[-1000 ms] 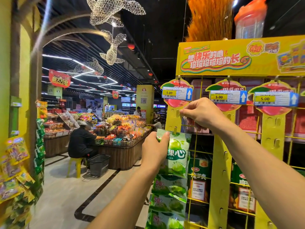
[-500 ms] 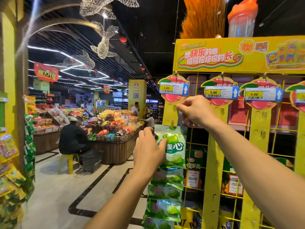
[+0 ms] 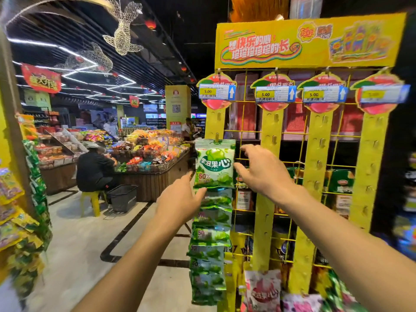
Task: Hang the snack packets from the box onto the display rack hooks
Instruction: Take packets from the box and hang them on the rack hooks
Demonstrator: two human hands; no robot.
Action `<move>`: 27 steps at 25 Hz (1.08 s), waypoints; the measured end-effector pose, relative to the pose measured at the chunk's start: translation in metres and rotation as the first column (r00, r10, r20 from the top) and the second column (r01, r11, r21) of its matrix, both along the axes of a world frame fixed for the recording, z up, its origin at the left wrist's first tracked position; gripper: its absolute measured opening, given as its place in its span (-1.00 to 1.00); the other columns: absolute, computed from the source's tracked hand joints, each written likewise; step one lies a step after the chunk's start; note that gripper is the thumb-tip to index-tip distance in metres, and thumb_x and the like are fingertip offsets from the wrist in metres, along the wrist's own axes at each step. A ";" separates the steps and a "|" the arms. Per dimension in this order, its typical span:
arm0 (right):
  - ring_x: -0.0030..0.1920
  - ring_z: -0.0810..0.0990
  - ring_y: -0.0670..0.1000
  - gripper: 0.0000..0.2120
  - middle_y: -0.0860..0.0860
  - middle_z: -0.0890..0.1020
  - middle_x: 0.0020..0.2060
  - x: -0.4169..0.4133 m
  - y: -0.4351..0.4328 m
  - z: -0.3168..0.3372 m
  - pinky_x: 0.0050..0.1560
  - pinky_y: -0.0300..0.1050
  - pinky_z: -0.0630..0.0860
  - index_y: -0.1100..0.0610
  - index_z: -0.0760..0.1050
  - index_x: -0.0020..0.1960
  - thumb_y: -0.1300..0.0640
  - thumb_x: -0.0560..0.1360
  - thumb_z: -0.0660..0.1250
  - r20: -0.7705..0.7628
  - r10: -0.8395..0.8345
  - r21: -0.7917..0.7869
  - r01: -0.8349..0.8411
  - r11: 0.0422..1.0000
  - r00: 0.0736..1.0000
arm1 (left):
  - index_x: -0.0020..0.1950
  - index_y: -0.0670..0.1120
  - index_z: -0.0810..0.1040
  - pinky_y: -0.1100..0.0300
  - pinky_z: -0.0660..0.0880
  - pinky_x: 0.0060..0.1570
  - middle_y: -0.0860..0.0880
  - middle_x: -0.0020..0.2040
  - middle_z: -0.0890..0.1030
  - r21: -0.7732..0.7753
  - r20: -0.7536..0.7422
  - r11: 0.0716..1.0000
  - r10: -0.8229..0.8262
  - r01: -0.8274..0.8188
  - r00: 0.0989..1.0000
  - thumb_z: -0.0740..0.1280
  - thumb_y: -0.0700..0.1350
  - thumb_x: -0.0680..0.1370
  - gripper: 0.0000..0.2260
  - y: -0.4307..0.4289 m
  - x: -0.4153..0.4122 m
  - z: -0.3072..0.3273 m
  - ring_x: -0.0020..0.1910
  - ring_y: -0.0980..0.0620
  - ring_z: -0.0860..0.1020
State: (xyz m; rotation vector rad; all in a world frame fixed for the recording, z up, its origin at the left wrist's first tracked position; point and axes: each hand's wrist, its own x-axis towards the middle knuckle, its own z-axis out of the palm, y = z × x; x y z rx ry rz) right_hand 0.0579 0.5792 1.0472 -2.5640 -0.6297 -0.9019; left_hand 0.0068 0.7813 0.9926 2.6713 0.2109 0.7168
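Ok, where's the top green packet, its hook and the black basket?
top green packet (image 3: 213, 165): head view, middle of its printed front.
hook (image 3: 217, 137): head view, the peg just above the packet's top edge.
black basket (image 3: 123, 197): head view, its front wall.

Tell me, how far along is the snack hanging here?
Done: a column of green packets hangs down the leftmost strip, with the top green packet on its hook. In hand: nothing; the left hand and right hand are open beside that packet. Left: upper hooks on the three other strips look bare. The box is out of view.
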 end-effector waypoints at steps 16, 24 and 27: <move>0.29 0.45 0.22 -0.49 0.11 0.51 0.30 -0.122 -0.274 -0.090 0.20 0.13 0.45 0.12 0.35 0.41 -0.18 0.60 0.20 -0.156 -0.249 -0.240 0.207 0.948 0.956 | 0.45 -0.08 0.43 -0.11 0.55 0.21 -0.14 0.34 0.59 0.176 -0.174 0.984 -0.011 0.042 0.985 0.22 0.27 0.65 -0.47 -0.259 -0.084 -0.050 0.32 -0.22 0.54; 0.34 0.41 0.21 -0.45 0.11 0.48 0.33 -0.162 -0.431 -0.129 0.26 0.16 0.45 0.12 0.28 0.47 -0.20 0.62 0.17 -0.270 -0.428 -0.273 0.357 0.893 0.863 | 0.47 -0.11 0.41 -0.10 0.51 0.21 -0.15 0.36 0.56 0.246 -0.253 0.928 -0.216 0.278 0.943 0.21 0.24 0.66 -0.46 -0.430 -0.090 -0.072 0.33 -0.23 0.52; 0.35 0.40 0.21 -0.43 0.11 0.46 0.35 -0.158 -0.481 -0.148 0.27 0.16 0.45 0.12 0.27 0.49 -0.21 0.62 0.15 -0.300 -0.506 -0.297 0.425 0.855 0.808 | 0.47 -0.11 0.42 -0.08 0.48 0.23 -0.16 0.36 0.55 0.257 -0.265 0.889 -0.311 0.378 0.913 0.21 0.22 0.67 -0.49 -0.486 -0.076 -0.087 0.35 -0.25 0.50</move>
